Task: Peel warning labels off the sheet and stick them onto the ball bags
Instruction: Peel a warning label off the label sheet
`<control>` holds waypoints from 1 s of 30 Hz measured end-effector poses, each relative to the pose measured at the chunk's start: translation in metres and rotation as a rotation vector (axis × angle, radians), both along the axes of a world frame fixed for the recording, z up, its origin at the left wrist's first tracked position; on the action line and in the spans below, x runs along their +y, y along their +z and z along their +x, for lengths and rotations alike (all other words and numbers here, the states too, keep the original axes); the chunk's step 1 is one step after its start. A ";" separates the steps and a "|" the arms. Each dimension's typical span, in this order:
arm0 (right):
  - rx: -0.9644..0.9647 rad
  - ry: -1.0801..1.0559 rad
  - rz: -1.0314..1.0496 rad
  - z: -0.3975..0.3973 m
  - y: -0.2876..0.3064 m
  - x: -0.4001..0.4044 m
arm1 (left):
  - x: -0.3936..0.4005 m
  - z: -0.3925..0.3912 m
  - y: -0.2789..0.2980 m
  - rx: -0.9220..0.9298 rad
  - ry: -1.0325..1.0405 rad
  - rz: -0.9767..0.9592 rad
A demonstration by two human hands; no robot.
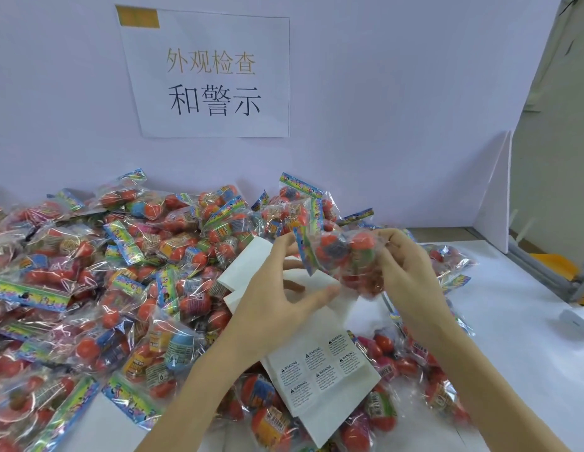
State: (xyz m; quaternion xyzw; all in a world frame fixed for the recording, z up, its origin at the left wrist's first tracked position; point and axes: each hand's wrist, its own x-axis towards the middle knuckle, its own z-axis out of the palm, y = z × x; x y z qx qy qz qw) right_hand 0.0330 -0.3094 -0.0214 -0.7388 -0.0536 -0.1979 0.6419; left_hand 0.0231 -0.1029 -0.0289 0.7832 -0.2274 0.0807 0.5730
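Above the white table point(499, 321), the right hand point(411, 275) curls its fingers around a ball bag point(346, 259) and holds it up. The left hand point(277, 298) is spread beside the bag, fingertips near it. The label sheet point(320, 370) lies below both hands, on the bag pile point(88, 288).

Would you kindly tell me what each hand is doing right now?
Left hand: open, fingertips at the ball bag.
Right hand: grips the ball bag.

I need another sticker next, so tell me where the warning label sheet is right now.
In the head view, the warning label sheet lies low and centre on the bag pile, between the forearms, below the left hand and the right hand.
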 end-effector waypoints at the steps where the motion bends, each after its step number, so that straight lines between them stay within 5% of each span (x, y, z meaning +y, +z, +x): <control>1: -0.007 0.032 -0.014 -0.001 0.000 0.003 | -0.002 0.000 0.000 -0.008 0.007 -0.034; 6: -0.049 0.076 -0.259 -0.004 -0.001 0.002 | -0.002 0.000 0.001 -0.017 0.124 -0.208; 13: 0.068 0.131 -0.703 -0.004 -0.003 -0.001 | 0.008 0.004 0.007 0.216 0.217 -0.440; 16: 0.005 0.068 -0.499 -0.008 0.002 0.004 | 0.012 0.005 0.009 0.213 0.195 -0.416; 19: 0.007 0.231 -0.164 -0.014 0.010 0.007 | 0.014 0.005 0.011 0.195 0.160 -0.336; 30: 0.267 0.536 -0.074 -0.018 0.011 0.006 | 0.013 0.004 0.009 0.080 0.263 -0.364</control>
